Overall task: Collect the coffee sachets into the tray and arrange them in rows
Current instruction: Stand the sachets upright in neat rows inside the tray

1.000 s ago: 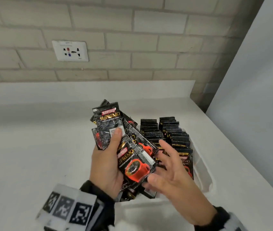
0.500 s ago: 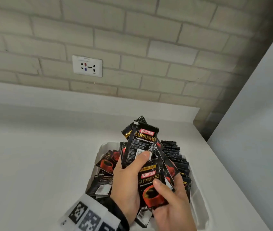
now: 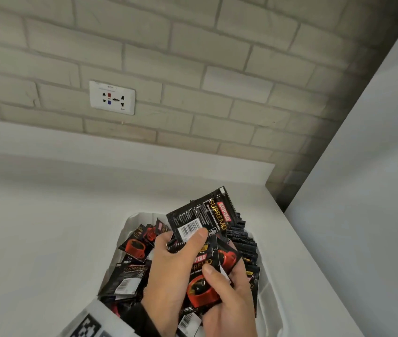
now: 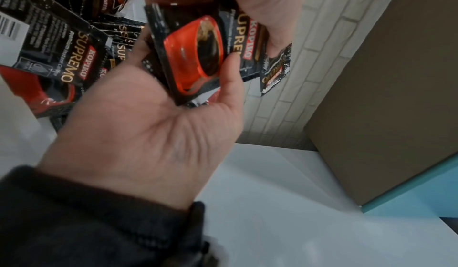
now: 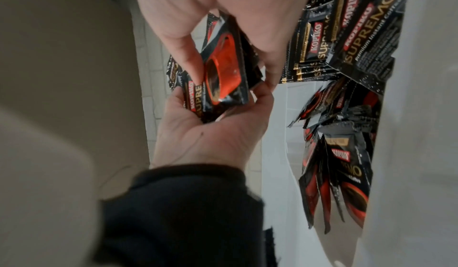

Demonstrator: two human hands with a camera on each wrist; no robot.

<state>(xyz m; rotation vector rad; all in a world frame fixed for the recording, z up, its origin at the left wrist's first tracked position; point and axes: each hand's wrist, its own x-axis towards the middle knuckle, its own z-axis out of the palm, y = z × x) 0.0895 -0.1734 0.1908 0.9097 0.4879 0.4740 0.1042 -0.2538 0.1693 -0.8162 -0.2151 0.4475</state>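
Both hands are working over the tray — our left hand clutching a sachet bundle, our right hand pinching one sachet to square it for a row.

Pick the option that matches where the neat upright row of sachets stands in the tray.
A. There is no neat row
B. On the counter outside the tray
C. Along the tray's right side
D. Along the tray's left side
C: the upright row of sachets runs along the right side of the tray, while the left side holds a loose pile.
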